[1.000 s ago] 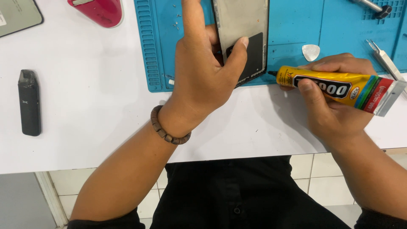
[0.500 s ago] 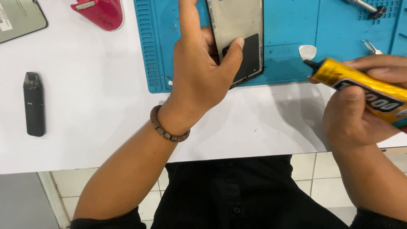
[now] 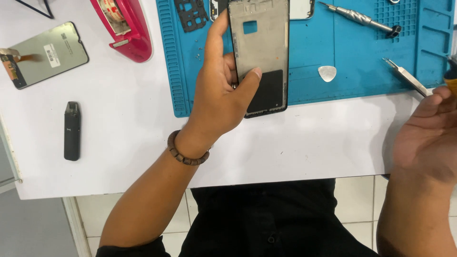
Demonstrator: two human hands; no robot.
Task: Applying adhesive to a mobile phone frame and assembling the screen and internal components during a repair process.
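My left hand [image 3: 220, 102] grips a phone frame [image 3: 261, 43] by its lower left edge, thumb pressed on its face, holding it over the blue work mat [image 3: 357, 62]. The frame is grey with a square cut-out near the top and a black panel at the bottom. My right hand [image 3: 428, 135] is raised at the right edge of the view and holds a yellow glue tube [image 3: 451, 78], of which only the dark tip end shows. A beaded bracelet [image 3: 183, 154] circles my left wrist.
On the mat lie a white triangular pick [image 3: 327, 73], tweezers [image 3: 405, 76], a metal screwdriver [image 3: 362, 18] and a black plate [image 3: 191, 13]. On the white table to the left are a pink tape dispenser [image 3: 126, 28], a phone screen [image 3: 45, 54] and a small black device [image 3: 72, 130].
My right hand has lifted the glue tube off the table and carried it right, mostly out of view. My left hand keeps hold of the phone frame; the view has shifted.
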